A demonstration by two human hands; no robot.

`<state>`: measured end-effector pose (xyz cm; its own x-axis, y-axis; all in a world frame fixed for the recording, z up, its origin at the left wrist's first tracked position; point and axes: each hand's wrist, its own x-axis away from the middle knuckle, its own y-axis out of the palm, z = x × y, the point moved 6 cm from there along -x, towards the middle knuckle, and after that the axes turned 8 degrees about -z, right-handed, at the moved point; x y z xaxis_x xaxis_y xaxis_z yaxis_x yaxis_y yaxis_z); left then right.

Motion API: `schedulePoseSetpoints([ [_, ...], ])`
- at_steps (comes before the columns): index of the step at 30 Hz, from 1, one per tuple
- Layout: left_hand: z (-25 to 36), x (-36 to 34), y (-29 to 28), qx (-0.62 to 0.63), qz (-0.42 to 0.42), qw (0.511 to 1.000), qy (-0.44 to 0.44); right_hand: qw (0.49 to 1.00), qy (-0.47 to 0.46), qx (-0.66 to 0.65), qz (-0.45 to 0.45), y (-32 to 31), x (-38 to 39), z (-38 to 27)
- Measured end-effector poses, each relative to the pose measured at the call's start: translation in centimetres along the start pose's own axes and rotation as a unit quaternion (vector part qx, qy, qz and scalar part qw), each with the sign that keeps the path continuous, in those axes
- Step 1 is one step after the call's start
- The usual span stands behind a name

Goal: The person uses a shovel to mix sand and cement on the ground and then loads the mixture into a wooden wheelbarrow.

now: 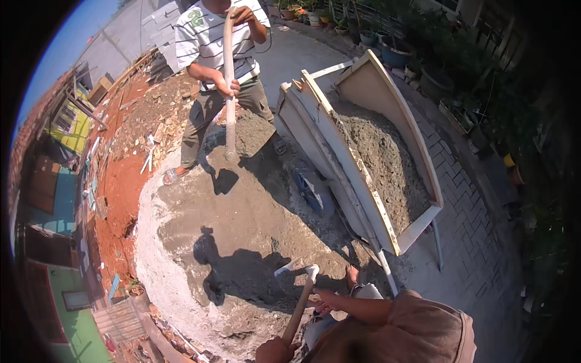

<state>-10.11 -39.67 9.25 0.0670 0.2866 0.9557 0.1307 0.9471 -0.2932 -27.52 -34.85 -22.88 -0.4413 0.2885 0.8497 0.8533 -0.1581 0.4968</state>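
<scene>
My left hand [275, 351] is closed round the lower end of a wooden handle at the bottom edge. Farther up the same handle, my right hand [327, 302] grips it, with some fingers hidden. The handle belongs to a hoe [298, 308], whose pale metal neck and blade edge rest at the grey mortar [236, 218] on the ground. Across the mortar, a person [221, 54] in a striped shirt holds another long-handled tool [229, 91] upright in both hands. Its mortar-coated blade [253, 136] is beside that person's legs.
A wooden-sided cart [417, 133] loaded with wet mortar [384, 160] stands at the right, its wheel [311, 192] by the mortar bed. Red soil and rubble [121, 175] lie left. Potted plants [396, 51] line the far right. Shadows fall across the mortar.
</scene>
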Motion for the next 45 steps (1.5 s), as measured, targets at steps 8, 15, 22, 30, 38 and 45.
schedulePoseSetpoints([
  [8,11.6,12.8,-7.3,-0.13,0.079,0.986,0.062,0.892,-0.196,-0.405,0.045,-11.3,8.2,-3.7],
  [15,20.0,17.4,-13.1,-0.15,0.024,0.973,0.171,0.821,-0.298,-0.42,0.248,-19.9,19.5,-6.4],
  [22,22.6,17.9,-16.9,-0.042,0.137,0.953,0.267,0.747,-0.361,-0.459,0.319,-27.2,29.9,-9.5],
  [30,11.4,2.8,-14.4,-0.002,0.466,0.88,0.085,0.752,-0.487,-0.269,0.353,-24.7,36.0,-20.9],
  [38,14.4,-10.4,-1.2,0.182,0.344,0.911,0.134,0.668,-0.56,-0.094,0.48,-22.9,42.7,-23.3],
  [45,11.2,-11.4,10.9,0.234,0.24,0.942,0.034,0.789,-0.483,-0.022,0.38,-19.7,36.0,-20.5],
])
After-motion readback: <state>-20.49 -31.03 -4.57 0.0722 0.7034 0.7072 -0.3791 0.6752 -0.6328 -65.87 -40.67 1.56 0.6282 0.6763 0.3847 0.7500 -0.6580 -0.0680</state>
